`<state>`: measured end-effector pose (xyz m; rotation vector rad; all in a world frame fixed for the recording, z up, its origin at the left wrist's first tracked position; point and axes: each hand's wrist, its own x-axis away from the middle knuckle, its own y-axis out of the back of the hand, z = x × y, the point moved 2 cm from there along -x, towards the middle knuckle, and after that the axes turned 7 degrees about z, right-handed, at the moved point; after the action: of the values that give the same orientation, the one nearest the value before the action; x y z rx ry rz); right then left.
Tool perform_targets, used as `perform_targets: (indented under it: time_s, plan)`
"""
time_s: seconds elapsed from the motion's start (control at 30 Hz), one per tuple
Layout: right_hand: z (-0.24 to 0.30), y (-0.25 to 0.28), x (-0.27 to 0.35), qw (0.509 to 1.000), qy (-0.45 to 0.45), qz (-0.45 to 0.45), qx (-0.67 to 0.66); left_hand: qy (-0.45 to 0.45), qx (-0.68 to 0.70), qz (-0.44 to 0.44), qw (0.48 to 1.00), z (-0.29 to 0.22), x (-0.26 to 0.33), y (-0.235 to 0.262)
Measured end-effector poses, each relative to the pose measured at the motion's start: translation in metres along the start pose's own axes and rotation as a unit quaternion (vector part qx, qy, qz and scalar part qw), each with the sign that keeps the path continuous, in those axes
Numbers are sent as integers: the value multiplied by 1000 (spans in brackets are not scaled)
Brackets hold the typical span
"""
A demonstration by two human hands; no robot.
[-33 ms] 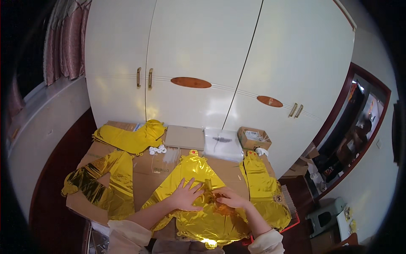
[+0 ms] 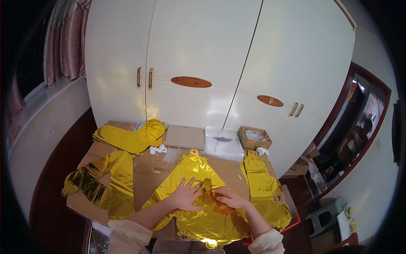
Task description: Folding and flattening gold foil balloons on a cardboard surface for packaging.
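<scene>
A flat, uninflated gold foil balloon [image 2: 198, 169] with small tabs along its edge lies in front of me on brown cardboard. My left hand [image 2: 186, 197] rests on its middle, fingers spread and palm down. My right hand [image 2: 230, 198] lies on the foil just right of it, with its fingers stretched toward the left hand and slightly bent. The foil between and beneath the hands is creased and reflects orange. More flat gold foil balloons lie around: one at the left [image 2: 120, 178], another at the right [image 2: 260, 182].
Behind lie a folded gold foil piece [image 2: 127, 139], white rings [image 2: 158, 149], a grey-brown flat board [image 2: 185, 139], a clear plastic bag [image 2: 223, 144] and a small carton [image 2: 254, 138]. White cabinet doors [image 2: 198, 42] stand behind. A grey stool [image 2: 325, 216] is at the right.
My right hand has shifted very slightly on the foil, and the crease between the hands looks a little different. The left hand stays in place.
</scene>
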<state>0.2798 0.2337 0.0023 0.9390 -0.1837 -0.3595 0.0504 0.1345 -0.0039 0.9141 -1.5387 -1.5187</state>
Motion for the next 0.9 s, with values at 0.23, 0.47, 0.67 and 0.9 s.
perform_targets:
  time_s: [0.23,0.47,0.67,0.9]
  plan:
    - [11,-7,-13,994,14,-68,85,-3,13,0,1000,0,2,0]
    - [9,-8,-18,982,-4,-68,178,-9,19,-21,1000,2,0,-6]
    - [3,-2,-28,959,-82,81,260,-5,1,19,1000,1,-3,-8]
    - [8,7,-37,950,-141,158,231,-13,27,-6,1000,1,0,-7]
